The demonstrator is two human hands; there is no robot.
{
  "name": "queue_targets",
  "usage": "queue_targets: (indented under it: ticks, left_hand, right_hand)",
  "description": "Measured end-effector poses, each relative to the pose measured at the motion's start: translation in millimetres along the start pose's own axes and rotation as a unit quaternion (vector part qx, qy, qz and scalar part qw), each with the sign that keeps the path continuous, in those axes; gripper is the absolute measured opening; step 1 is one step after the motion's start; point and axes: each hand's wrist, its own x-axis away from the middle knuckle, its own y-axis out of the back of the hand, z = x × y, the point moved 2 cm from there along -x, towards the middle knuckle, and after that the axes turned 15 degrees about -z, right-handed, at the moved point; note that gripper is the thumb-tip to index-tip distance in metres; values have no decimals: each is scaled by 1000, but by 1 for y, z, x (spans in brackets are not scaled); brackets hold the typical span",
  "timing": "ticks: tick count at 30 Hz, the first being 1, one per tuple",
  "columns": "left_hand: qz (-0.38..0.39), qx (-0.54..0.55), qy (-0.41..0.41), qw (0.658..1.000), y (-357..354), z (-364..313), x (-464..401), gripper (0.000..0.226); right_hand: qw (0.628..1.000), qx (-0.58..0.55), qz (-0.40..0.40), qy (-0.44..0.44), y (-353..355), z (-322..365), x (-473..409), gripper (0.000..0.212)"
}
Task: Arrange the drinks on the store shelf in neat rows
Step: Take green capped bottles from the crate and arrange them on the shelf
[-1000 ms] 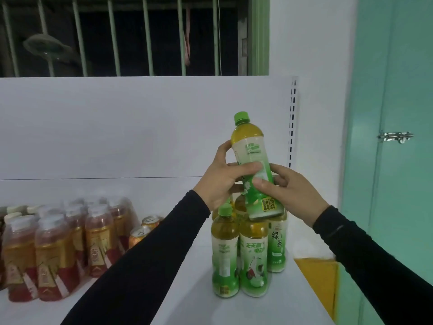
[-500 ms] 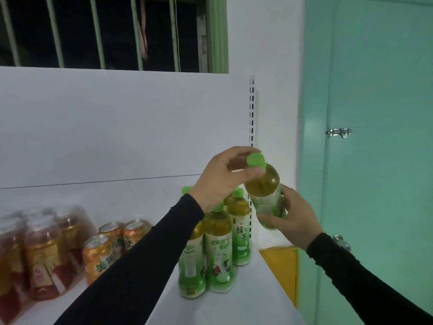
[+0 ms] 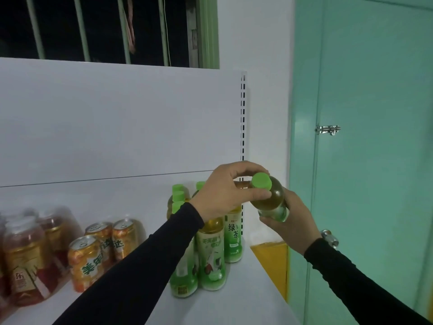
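I have one green tea bottle (image 3: pixel 269 202) lifted off the shelf (image 3: pixel 234 306), held in the air just right of the cluster of green tea bottles (image 3: pixel 208 252) that stands near the shelf's right end. My left hand (image 3: pixel 225 193) pinches it around the neck, thumb and fingers curled just under the green cap (image 3: pixel 261 180), while my right hand (image 3: pixel 293 221) cups the lower body from below and behind. The bottle is tilted, cap toward me, so it is between places and not yet set down; I judge this to be the carrying step of tidying the green tea group. The next move, as I read it, calls for bringing it upright and lowering it into a gap in line with the standing cluster without knocking the neighbours, which stand touching one another. On the rightmost standing bottle the label reads 绿茶; the one in front of it has green characters I cannot make out surely. Left of the cluster stand orange cans (image 3: pixel 103 252), the nearest showing 美年 and the next 达. Farther left, a wrapped pack of red tea bottles (image 3: pixel 25 261) is blurred; I can make out only one character, 东.
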Motion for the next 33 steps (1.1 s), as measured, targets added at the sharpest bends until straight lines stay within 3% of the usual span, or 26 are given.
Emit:
queue_targets:
  ticks: [4, 8, 12, 15, 18, 28, 33]
  left_hand:
    - [-74, -32, -35, 996, 15, -7, -25, 23]
    - [-144, -39, -1, 989, 41, -16, -57, 4]
    - [-174, -69, 17, 982, 70, -26, -84, 14]
    - [-196, -92, 11, 976, 94, -34, -100, 16]
    - [-217, -130, 4, 967, 116, -36, -115, 22]
    - [-190, -224, 43, 955, 127, 4, -115, 14]
    - [-151, -252, 65, 954, 121, 30, -104, 26]
  right_hand:
    - [1000, -16, 10, 19, -1, 15, -5, 54]
    - [998, -43, 43, 34, -8, 36, -19, 62]
    - [995, -68, 63, 33, -20, 59, -38, 50]
    - [995, -61, 79, 15, -30, 63, -50, 81]
    - [994, -23, 106, 20, -41, 63, -59, 90]
    - [957, 131, 247, 75, -76, 44, -65, 92]
    - [941, 162, 286, 80, -84, 28, -58, 76]
